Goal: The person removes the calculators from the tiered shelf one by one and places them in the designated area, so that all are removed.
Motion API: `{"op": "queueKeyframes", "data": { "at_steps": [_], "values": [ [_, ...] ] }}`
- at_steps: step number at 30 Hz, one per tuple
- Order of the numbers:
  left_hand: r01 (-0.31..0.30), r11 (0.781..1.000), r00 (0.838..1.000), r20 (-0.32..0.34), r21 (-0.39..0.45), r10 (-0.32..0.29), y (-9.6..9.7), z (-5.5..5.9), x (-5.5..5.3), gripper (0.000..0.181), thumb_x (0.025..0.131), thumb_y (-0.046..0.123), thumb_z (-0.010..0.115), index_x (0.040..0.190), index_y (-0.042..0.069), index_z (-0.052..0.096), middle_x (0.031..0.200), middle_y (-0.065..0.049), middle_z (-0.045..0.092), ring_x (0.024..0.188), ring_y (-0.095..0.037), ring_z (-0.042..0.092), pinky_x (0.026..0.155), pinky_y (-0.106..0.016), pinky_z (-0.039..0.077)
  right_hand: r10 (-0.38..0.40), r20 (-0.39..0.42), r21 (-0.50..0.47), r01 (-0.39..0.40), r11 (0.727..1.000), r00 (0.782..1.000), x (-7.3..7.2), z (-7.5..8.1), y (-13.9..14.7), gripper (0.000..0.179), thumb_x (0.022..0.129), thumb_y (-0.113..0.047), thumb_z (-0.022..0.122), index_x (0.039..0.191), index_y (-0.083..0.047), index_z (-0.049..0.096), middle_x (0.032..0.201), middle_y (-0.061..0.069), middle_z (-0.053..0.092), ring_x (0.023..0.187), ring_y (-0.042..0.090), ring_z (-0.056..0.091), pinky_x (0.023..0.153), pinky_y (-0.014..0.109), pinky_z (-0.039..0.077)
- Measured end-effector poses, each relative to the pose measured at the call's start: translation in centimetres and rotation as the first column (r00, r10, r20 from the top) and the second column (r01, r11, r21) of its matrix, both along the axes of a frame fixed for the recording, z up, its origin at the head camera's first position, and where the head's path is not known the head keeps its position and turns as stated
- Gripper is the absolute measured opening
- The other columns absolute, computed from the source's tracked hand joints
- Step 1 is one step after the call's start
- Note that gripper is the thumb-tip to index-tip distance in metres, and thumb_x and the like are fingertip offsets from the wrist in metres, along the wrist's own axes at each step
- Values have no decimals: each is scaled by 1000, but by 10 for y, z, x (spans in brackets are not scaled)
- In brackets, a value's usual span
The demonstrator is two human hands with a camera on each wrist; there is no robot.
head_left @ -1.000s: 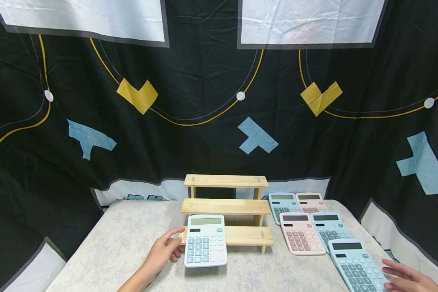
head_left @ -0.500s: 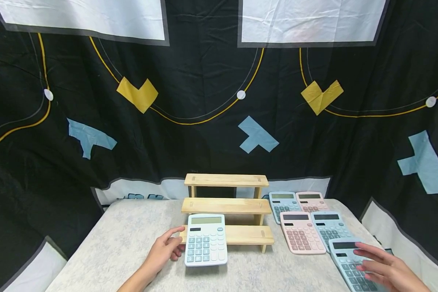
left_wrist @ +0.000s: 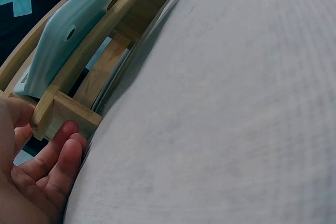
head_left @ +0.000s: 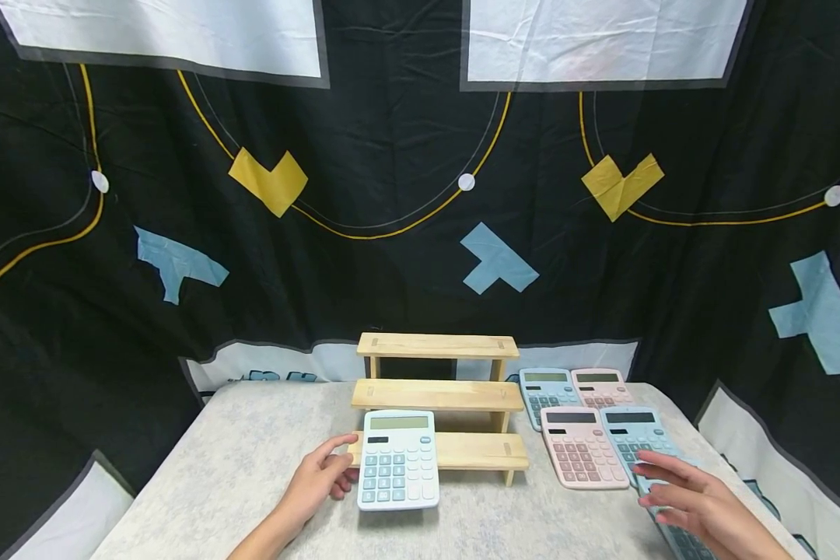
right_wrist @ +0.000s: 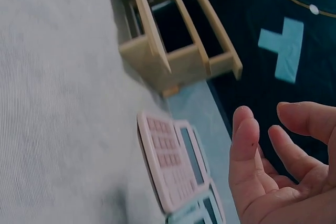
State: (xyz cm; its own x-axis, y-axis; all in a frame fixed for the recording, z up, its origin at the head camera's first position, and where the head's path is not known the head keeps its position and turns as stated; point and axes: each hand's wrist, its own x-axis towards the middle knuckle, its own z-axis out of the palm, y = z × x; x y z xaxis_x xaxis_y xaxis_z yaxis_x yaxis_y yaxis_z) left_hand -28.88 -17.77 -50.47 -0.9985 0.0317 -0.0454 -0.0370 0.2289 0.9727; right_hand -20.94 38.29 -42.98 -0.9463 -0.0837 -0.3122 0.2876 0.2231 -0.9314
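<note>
A stepped wooden display rack (head_left: 437, 395) with three planks stands on the table. Leaning upright on its lowest plank is a pale blue calculator (head_left: 398, 460). My left hand (head_left: 315, 478) holds that plank's left end; in the left wrist view, the curled fingers (left_wrist: 68, 153) close about the plank's end and leg. To the right, my right hand (head_left: 700, 498) hovers with spread, slightly bent fingers and nothing in them. It partly hides the nearest blue calculator (head_left: 686, 542). Beside it lie a pink calculator (head_left: 584, 451) and another blue calculator (head_left: 633, 435).
Farther back on the right lie a blue calculator (head_left: 547, 389) and a pink calculator (head_left: 598, 386). A grey-white cloth covers the table (head_left: 203, 474). Behind it hangs a dark curtain (head_left: 364, 288) with printed shapes.
My right hand has moved left and forward from the table's right edge, over the blue calculators. The left hand, the rack and the leaning calculator have stayed in place.
</note>
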Motion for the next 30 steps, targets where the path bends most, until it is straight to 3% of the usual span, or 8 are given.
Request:
{"op": "queueKeyframes", "data": {
  "at_steps": [4,10,15,30],
  "values": [
    [-1,1000,1000,0,1,1,1,-1,0,44,100,23,59,142,11,55,86,-8,72,71,-20,63,59,-30,54,35,-9,-22,-35,999,999,0,3,-15,73,103,-34,56,158,-1,20,139,7,54,110,23,65,96,40,54],
    [-5,1000,1000,0,1,5,1,-1,0,44,99,23,60,142,12,56,85,-8,72,71,-20,64,59,-30,55,58,-21,-88,-60,994,998,2,6,-38,69,102,-30,58,158,-6,25,133,-2,60,108,24,66,92,35,55],
    [-9,1000,1000,3,0,9,0,-2,0,44,99,23,60,142,11,56,85,-8,72,71,-20,63,59,-30,55,64,-27,-150,-67,986,998,2,7,-60,72,100,-26,62,158,-6,24,135,1,60,107,25,67,87,30,56],
    [-6,1000,1000,-2,2,6,1,-1,1,43,99,22,60,141,12,56,85,-8,72,71,-20,63,59,-30,54,148,-48,-262,-155,953,988,-3,4,-125,66,96,-19,67,153,-5,36,128,5,63,106,27,67,80,32,55]
  ]
}}
